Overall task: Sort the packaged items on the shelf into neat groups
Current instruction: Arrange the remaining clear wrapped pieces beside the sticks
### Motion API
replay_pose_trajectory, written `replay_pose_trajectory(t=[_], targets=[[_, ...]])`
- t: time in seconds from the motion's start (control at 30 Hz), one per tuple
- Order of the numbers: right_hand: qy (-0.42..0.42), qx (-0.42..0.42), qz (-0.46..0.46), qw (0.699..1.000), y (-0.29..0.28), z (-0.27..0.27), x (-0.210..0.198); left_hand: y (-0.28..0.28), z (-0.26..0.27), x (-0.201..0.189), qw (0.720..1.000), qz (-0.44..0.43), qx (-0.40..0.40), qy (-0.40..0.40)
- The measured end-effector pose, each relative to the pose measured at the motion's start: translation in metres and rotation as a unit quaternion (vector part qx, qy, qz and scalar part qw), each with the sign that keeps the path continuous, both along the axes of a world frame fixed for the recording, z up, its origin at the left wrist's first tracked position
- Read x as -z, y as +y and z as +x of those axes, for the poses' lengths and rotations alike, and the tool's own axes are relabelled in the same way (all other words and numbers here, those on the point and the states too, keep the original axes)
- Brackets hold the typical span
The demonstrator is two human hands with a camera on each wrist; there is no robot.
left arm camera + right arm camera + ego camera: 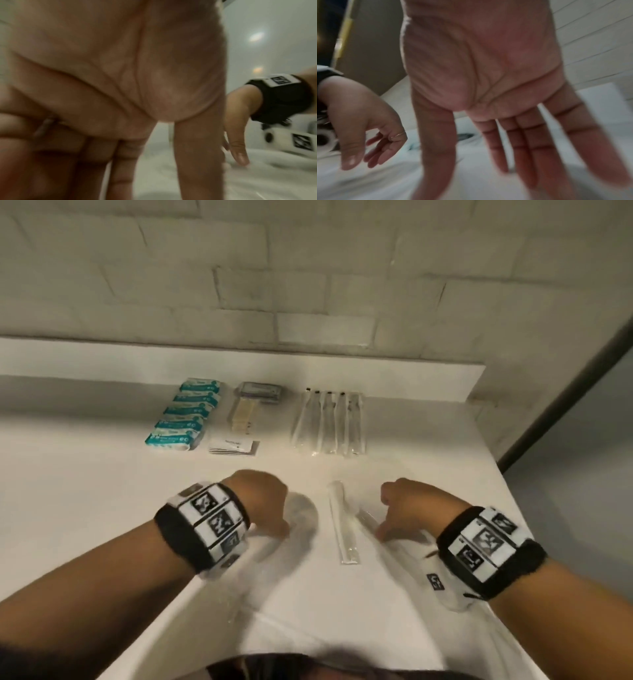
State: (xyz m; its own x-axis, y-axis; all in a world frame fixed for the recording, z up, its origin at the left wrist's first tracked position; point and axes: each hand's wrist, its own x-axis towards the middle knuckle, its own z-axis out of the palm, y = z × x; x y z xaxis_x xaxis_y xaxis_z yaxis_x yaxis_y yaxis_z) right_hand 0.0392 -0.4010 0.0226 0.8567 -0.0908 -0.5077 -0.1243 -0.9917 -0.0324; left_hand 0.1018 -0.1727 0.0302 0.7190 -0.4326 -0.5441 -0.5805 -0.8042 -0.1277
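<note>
- Packaged items sit sorted on the white shelf (85,474) near the pale brick wall (308,268): a row of five teal-and-white soft packets (181,414) at the left, a stack of beige flat sachets (244,412) with a grey-lidded clear box (262,392) behind it and small white cards (234,446) in front.
- Right of these, clear long sleeves with black-tipped sticks (329,422) lie side by side.
- One clear long wrapped stick (342,522) lies apart, nearer the person, between both hands.
- Left hand (263,501) hangs palm-down above the shelf, fingers straight and relaxed, holding nothing; a thin ring (398,134) shows on one finger.
- Right hand (407,508) hovers likewise, fingers spread and empty, just right of the lone stick.
- Both wrists carry black bands with printed white markers (212,525).
</note>
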Motion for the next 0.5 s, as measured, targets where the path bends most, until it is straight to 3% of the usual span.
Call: replay_pose_trajectory(t=[0.07,0.27,0.4,0.5], targets=[[0.015,0.000,-0.004,1.000,0.013,-0.010,0.007,0.014,-0.025,0.011,0.999,0.008,-0.031,0.007],[0.030,0.057,0.018,0.998,0.030,-0.015,0.007,0.019,-0.038,0.033,0.967,-0.138,-0.197,0.080],[-0.016,0.081,0.024,0.996,0.036,-0.029,0.014,0.013,-0.036,0.037,0.974,-0.159,-0.156,0.026],[-0.020,0.095,0.088,0.991,0.039,-0.034,0.014,-0.001,-0.036,0.027,0.965,-0.237,-0.110,0.015]])
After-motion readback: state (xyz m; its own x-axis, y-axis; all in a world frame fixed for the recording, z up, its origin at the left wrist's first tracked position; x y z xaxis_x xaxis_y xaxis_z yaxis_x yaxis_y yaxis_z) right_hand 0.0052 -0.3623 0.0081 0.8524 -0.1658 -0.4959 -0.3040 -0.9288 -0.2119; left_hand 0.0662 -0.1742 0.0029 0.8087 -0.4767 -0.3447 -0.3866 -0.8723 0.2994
